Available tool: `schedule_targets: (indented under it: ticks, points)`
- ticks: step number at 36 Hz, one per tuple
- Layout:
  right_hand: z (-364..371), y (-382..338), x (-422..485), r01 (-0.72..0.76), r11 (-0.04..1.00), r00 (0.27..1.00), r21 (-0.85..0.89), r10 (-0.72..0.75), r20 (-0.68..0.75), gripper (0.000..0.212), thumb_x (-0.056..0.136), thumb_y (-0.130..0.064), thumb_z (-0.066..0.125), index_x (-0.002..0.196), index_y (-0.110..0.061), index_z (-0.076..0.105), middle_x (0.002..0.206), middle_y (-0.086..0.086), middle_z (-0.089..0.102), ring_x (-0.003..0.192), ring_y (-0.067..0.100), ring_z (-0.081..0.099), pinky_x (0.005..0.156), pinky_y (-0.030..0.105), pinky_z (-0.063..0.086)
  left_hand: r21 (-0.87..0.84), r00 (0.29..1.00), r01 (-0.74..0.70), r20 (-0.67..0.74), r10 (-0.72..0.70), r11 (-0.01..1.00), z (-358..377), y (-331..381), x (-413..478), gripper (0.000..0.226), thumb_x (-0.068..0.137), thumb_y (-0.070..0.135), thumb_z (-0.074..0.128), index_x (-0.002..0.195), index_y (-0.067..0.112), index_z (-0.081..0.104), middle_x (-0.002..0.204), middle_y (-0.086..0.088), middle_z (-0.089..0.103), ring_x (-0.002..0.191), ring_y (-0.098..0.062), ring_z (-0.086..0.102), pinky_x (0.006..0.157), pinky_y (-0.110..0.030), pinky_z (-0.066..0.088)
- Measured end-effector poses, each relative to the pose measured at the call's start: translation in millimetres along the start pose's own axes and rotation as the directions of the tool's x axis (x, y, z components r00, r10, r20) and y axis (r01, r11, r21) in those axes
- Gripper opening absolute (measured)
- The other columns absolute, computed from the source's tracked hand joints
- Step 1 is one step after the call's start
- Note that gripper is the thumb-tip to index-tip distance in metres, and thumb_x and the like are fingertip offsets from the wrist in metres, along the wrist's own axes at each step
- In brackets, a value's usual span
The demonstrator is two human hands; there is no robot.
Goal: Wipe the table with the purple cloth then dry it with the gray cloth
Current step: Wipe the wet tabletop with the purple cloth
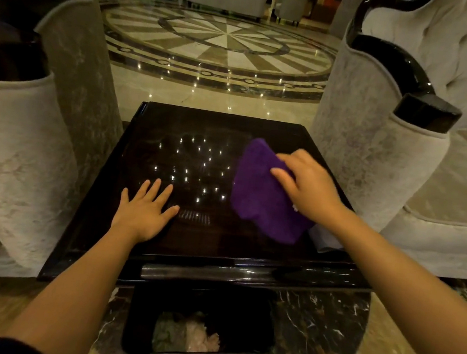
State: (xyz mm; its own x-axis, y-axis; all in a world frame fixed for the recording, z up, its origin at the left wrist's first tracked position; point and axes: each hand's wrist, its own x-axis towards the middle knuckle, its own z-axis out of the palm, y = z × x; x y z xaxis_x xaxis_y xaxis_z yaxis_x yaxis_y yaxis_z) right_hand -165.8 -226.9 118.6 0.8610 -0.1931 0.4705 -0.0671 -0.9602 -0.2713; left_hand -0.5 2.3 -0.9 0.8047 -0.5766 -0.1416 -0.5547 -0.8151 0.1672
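A single head view looks forward and steeply down, close above the dark table [189, 236].

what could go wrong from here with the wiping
1. The gray cloth lies at the table's right edge, partly under the purple cloth; a wipe toward that side by the right hand could drag it off onto the floor.
2. The left hand lies flat on the glossy top and may leave prints on it.
3. An open bin stands below the near edge; a dropped cloth could land in it.
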Motion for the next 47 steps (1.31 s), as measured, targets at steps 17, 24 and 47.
schedule_targets:
  ticks: [17,24,47]
  points:
    - [83.3,82.9,16.1,-0.276,0.946,0.789,-0.171,0.325,0.521,0.045,0.092,-0.050,0.032,0.135,-0.039,0.034,0.140,0.020,0.036,0.127,0.039,0.033,0.108,0.045,0.026,0.000,1.000,0.008,0.007,-0.008,1.000,-0.6,0.0,0.7,0.062,0.091,0.056,0.018,0.144,0.032,-0.002,0.157,0.002,-0.009,0.143,-0.017,-0.012,0.115,-0.050,-0.006]
    - [87.0,75.5,4.1,-0.279,0.950,0.816,-0.142,0.312,0.487,0.046,0.095,-0.046,0.027,0.138,-0.032,0.029,0.132,0.017,0.043,0.118,0.033,0.041,0.099,0.042,0.033,0.018,1.000,0.011,0.000,-0.011,1.000,0.5,1.7,1.3,0.062,0.091,0.056,0.018,0.144,0.032,-0.002,0.157,0.002,-0.008,0.143,-0.017,-0.011,0.115,-0.050,-0.005]
    - [92.4,-18.1,-54.9,-0.046,0.998,0.883,0.034,0.025,0.468,0.046,0.095,-0.039,0.035,0.137,-0.019,0.037,0.115,0.011,0.050,0.104,0.024,0.045,0.086,0.032,0.038,0.022,1.000,0.022,0.014,-0.022,1.000,1.7,0.1,1.1,0.062,0.091,0.057,0.017,0.144,0.030,-0.002,0.157,0.000,-0.008,0.143,-0.018,-0.011,0.115,-0.051,-0.005]
